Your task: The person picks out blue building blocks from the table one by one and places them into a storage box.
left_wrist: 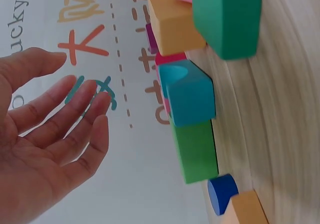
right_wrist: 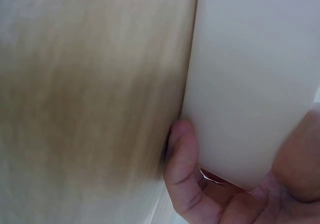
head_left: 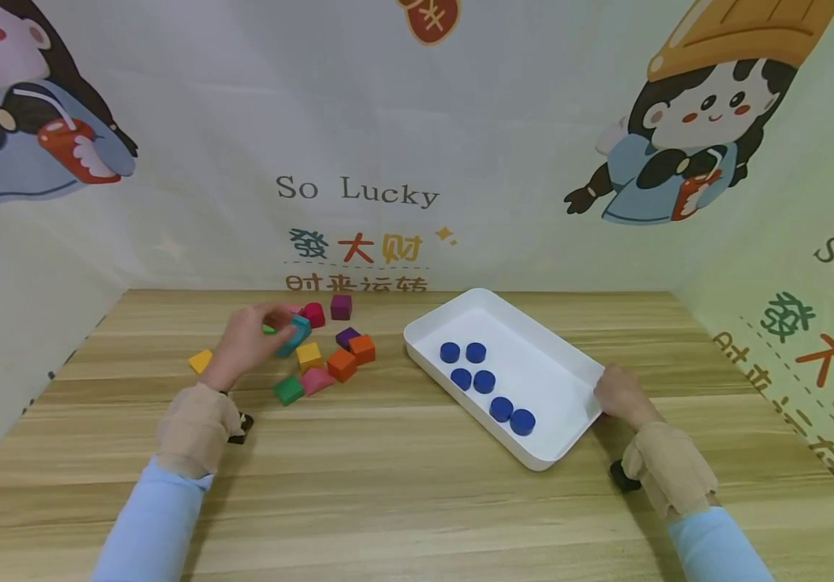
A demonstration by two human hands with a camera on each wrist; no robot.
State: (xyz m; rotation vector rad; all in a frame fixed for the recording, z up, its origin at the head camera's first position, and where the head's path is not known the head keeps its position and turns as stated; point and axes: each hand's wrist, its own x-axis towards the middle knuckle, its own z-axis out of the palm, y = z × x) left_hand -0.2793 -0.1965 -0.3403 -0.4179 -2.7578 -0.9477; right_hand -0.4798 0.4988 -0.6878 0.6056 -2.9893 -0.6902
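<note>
My left hand [head_left: 246, 343] hovers over a loose group of coloured blocks; in the left wrist view its fingers are spread and gently bent around nothing. Nearest to it are a teal block [left_wrist: 192, 96] with a curved hollow and a light green block [left_wrist: 196, 151]. A dark blue cylinder [left_wrist: 223, 194] lies beside a yellow-orange block [left_wrist: 247, 209], hidden by the hand in the head view. On the right, my right hand [head_left: 626, 396] grips the wall of a white tray [head_left: 533, 343], fingers curled under its edge [right_wrist: 240, 83]. Several blue cylinders [head_left: 484, 381] lie in the tray.
Around the left hand lie orange blocks [head_left: 342, 365], a yellow block [head_left: 309, 356], a green block [head_left: 289, 390], a pink piece [head_left: 317, 380] and a purple cube [head_left: 341, 307]. A printed cloth [head_left: 359, 121] hangs behind the wooden table [head_left: 359, 501].
</note>
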